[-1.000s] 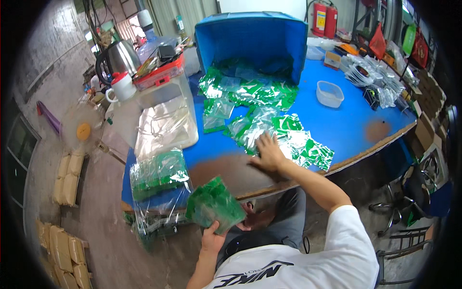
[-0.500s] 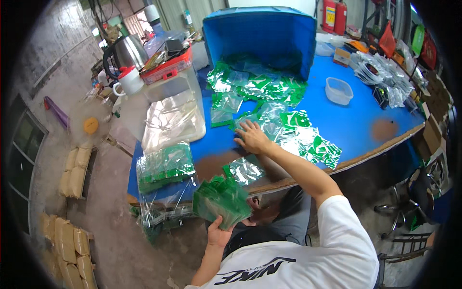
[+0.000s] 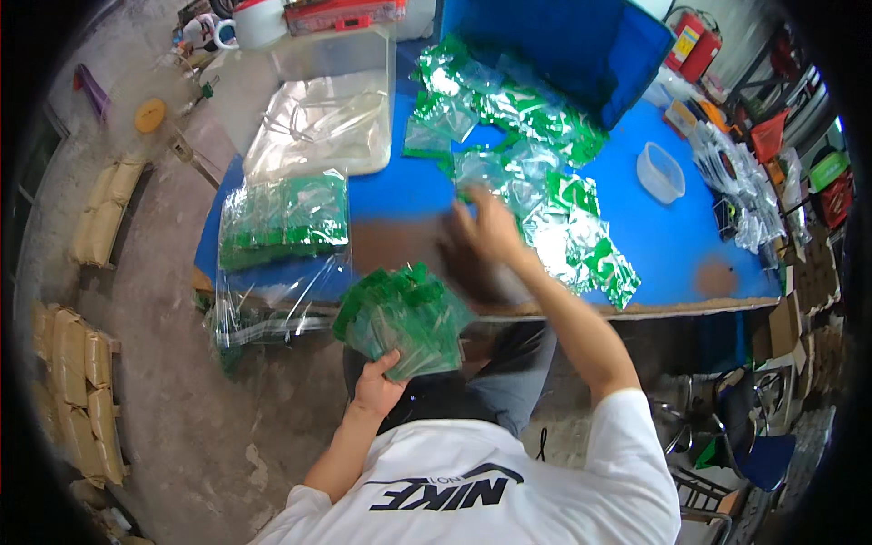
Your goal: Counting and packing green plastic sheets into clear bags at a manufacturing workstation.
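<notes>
Low near the table's front edge, my left hand (image 3: 377, 386) grips a fanned stack of green-and-clear plastic bags (image 3: 404, 322), thumb on top. My right hand (image 3: 490, 227) is at the near side of a loose spread of similar shiny bags (image 3: 577, 222) on the blue tabletop. Motion blurs its fingers, so whether they pinch a bag is unclear. To the left lies a neater pile of green-and-clear bags (image 3: 286, 218), with clear film hanging over the table edge.
A blue bin (image 3: 554, 54) lies on its side behind the loose bags. A translucent tray (image 3: 322, 118) sits at the left, a small clear tub (image 3: 660, 173) at the right. Silver packets (image 3: 740, 186) crowd the far right. Brown sacks (image 3: 82, 381) are on the floor at left.
The view has tilted down. My right hand has drawn back slightly toward me from the loose bags, its fingers now blurred. My left hand still holds the fanned stack.
</notes>
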Motion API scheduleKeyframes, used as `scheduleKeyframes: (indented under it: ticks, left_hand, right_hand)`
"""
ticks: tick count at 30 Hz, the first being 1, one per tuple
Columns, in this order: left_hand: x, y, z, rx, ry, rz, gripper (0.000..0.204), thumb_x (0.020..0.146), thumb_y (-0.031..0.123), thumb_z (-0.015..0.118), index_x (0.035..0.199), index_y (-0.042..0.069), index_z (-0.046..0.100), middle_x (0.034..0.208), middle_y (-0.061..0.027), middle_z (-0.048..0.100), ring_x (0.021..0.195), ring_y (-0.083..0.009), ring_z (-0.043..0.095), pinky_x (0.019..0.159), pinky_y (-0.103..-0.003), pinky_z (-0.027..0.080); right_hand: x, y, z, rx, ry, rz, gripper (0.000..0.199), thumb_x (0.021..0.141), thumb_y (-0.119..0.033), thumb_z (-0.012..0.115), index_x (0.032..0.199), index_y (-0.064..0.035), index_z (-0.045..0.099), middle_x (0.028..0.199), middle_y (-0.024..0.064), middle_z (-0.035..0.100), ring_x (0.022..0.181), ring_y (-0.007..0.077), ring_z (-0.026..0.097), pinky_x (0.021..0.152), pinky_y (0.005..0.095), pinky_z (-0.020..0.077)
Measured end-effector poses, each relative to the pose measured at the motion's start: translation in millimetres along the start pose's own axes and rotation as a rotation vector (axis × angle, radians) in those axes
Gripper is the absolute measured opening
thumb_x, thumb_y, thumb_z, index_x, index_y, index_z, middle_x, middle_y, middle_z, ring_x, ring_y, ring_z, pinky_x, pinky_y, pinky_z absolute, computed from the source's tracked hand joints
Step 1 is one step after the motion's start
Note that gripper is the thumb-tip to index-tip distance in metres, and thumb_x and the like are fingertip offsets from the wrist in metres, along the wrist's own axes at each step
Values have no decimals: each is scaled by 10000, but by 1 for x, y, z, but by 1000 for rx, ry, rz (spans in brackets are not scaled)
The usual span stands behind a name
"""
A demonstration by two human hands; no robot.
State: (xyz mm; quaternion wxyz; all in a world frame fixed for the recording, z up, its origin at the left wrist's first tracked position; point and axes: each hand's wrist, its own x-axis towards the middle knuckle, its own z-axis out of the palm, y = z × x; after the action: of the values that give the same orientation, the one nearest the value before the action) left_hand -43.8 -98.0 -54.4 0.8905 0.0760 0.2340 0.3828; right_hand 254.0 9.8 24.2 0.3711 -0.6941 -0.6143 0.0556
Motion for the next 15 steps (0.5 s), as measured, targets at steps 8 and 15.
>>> scheduleKeyframes:
  ticks: [8,15]
  left_hand:
    - [-24,7,-24,-113,-6,-11,563,806,15,680,1336,89,507,1308,-88,583,1268,-290,531,1087,-495,428]
    - [-22,41,-32,73,-47,34,639,765,-5,698,1362,61,483,1304,-121,592,1222,-322,571,1021,-501,489]
  right_hand:
    - [-10,9,14,-200,-306,-331,532,952,-448,563,1164,38,518,1240,228,563,1211,405,511,1130,543,299]
    - [-77,-17,9,338,-391,-428,351,750,80,602,1080,-29,553,1122,188,582,1077,401,559,967,523,438]
